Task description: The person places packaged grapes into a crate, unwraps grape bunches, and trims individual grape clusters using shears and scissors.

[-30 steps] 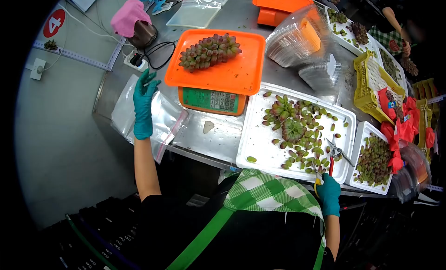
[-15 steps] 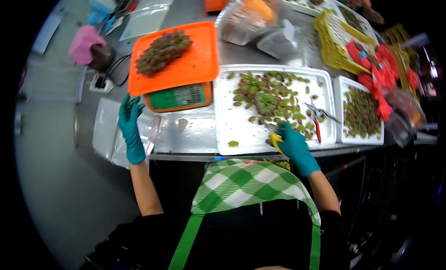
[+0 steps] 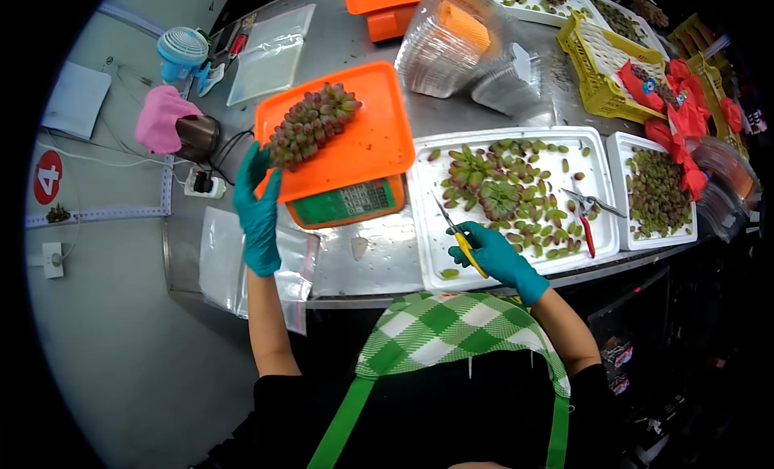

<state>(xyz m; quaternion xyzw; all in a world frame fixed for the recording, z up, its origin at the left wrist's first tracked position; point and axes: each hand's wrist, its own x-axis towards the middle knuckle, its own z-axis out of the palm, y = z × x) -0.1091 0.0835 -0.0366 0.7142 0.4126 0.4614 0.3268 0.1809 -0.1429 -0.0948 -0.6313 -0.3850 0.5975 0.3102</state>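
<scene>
My left hand [image 3: 260,211], in a teal glove, is at the left edge of the orange scale tray [image 3: 379,138], its fingers apart beside the cluster of plump purple-green succulent leaves [image 3: 310,129]. Under that tray sits the scale body with a green display [image 3: 345,204]. My right hand [image 3: 490,255], also gloved, is closed on yellow-handled scissors [image 3: 466,250], whose tips point up and left over the white tray [image 3: 435,259]. Loose leaves [image 3: 556,219] and two green rosettes [image 3: 499,200] lie in this tray, with red-handled pruners [image 3: 586,227] at its right side.
A smaller white tray [image 3: 617,154] of leaves stands at the right. Clear plastic containers [image 3: 439,58], a yellow crate [image 3: 597,86] and another orange scale [image 3: 387,13] are behind. Plastic bags [image 3: 222,255] lie at the front left, near a blue fan [image 3: 183,54] and pink cloth [image 3: 164,118].
The view has shifted. My left hand has moved up to the scale tray's left edge by the cluster. My right hand has turned the scissors, and their blades now show clearly.
</scene>
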